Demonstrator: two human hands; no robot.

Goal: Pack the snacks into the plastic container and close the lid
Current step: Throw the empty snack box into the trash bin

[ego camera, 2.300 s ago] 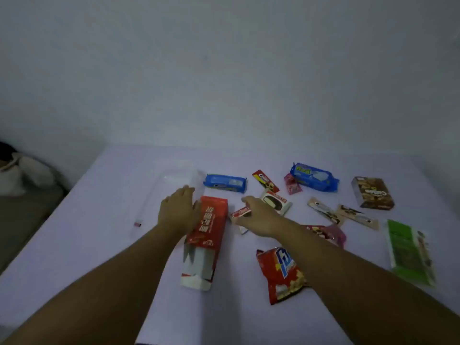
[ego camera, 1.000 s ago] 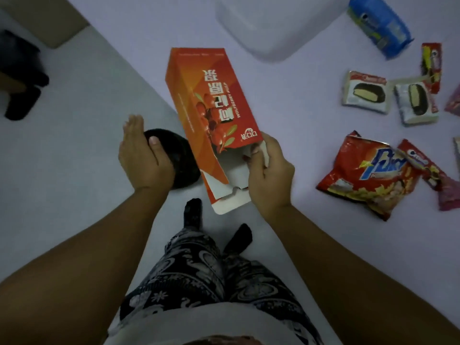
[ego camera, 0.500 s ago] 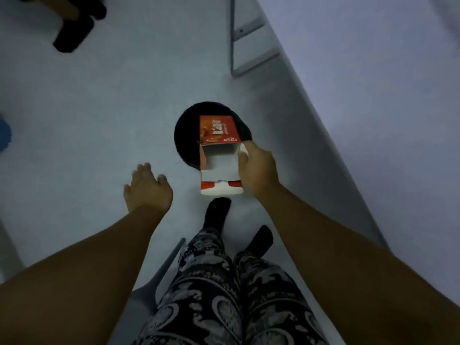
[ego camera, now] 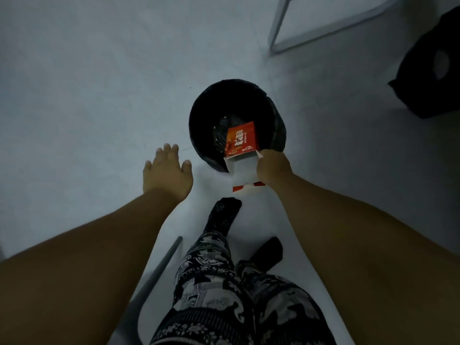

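Observation:
I am looking straight down at the floor. My right hand [ego camera: 273, 168] grips the open white end of a red cardboard box [ego camera: 241, 141], whose far end points down into a round black waste bin [ego camera: 206, 113]. The box's flaps hang open toward me. My left hand [ego camera: 167, 174] hovers to the left of the bin, palm down, fingers spread, holding nothing. The table, the snacks and the plastic container are out of view.
My legs in patterned trousers [ego camera: 224, 290] and dark socks stand just below the bin. A grey metal frame [ego camera: 323, 28] stands at the top right, a dark object [ego camera: 433, 70] at the right edge, and a grey bar [ego camera: 159, 270] lies by my left leg.
The view swung from the table down to the floor. My right hand carried the red box off the table and tipped it further into the black bin. My left hand stays open beside it.

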